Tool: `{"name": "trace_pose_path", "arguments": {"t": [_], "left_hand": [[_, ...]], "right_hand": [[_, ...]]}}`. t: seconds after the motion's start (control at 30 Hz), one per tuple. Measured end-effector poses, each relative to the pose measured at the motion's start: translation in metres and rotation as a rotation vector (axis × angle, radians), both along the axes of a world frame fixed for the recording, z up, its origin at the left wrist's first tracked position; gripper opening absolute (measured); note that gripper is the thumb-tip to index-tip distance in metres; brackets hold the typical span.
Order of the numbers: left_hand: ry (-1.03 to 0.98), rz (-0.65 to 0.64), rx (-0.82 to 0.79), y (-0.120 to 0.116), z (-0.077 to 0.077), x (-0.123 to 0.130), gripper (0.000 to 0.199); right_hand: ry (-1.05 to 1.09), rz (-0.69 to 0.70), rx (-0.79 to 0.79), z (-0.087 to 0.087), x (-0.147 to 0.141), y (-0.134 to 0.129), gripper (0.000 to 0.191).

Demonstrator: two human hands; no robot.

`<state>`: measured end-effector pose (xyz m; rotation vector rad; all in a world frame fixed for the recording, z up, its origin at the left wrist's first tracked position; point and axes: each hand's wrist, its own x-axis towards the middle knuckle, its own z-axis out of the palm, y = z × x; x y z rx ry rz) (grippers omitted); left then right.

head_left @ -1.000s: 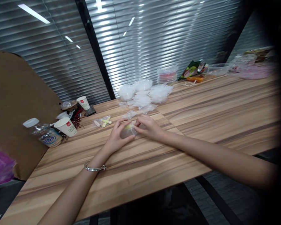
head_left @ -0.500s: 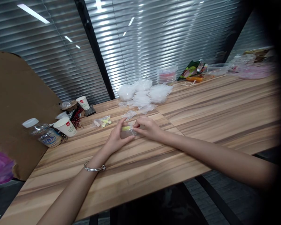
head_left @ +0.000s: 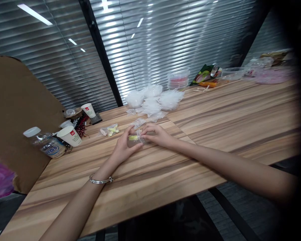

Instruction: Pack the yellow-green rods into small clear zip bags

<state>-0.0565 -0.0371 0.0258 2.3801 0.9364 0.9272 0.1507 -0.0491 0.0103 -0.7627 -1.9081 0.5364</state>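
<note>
A small clear plastic bag (head_left: 135, 142) with a yellow piece (head_left: 133, 137) inside lies between my hands, just over the tabletop. My left hand (head_left: 122, 147), with a silver bangle at the wrist, holds it by the edges between thumb and forefinger. Pinched fingers of my right hand (head_left: 155, 135) grip the bag's right end, along its closure strip. Left of these, two filled bags rest on the table: one with yellow pieces (head_left: 113, 130), one with a pinkish piece (head_left: 103, 132). An empty-looking clear bag (head_left: 138, 123) lies just beyond my fingers.
Piles of clear bags (head_left: 152, 105) lie toward the blinds, beside stacked plastic tubs (head_left: 178, 79). Paper cups (head_left: 70, 136) and a plastic bottle (head_left: 46, 142) stand at the left by a cardboard sheet (head_left: 17, 110). An orange tool (head_left: 207, 84) and packaging lie at the back right.
Both hands and the bag have shifted very slightly left. My right fingertips have moved a little along the bag's closure end. The other things are where they were.
</note>
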Motion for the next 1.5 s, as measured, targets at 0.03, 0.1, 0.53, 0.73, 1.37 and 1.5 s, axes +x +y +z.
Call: {"name": "trace_pose_path", "arguments": {"t": [0.03,0.1,0.53,0.73,1.37,1.5], "left_hand": [[0.002,0.004,0.003,0.001,-0.001,0.0,0.077],[0.01,0.019,0.012,0.002,-0.002,-0.001,0.078],[0.02,0.115,0.106,0.004,-0.002,-0.001,0.072],[0.023,0.095,0.152,0.006,-0.004,-0.003,0.064],[0.034,0.095,0.164,0.005,-0.002,-0.002,0.057],[0.005,0.121,0.148,0.005,-0.001,-0.001,0.054]], "right_hand": [[0.017,0.006,-0.02,-0.001,0.0,0.001,0.021],[0.045,0.014,-0.053,-0.002,0.001,0.003,0.022],[0.014,0.204,-0.15,-0.007,0.007,0.008,0.024],[0.021,0.225,-0.212,-0.01,0.007,0.009,0.027],[-0.007,0.175,-0.222,-0.004,0.003,0.003,0.031],[0.05,0.144,-0.273,0.0,0.002,0.002,0.03]]}}
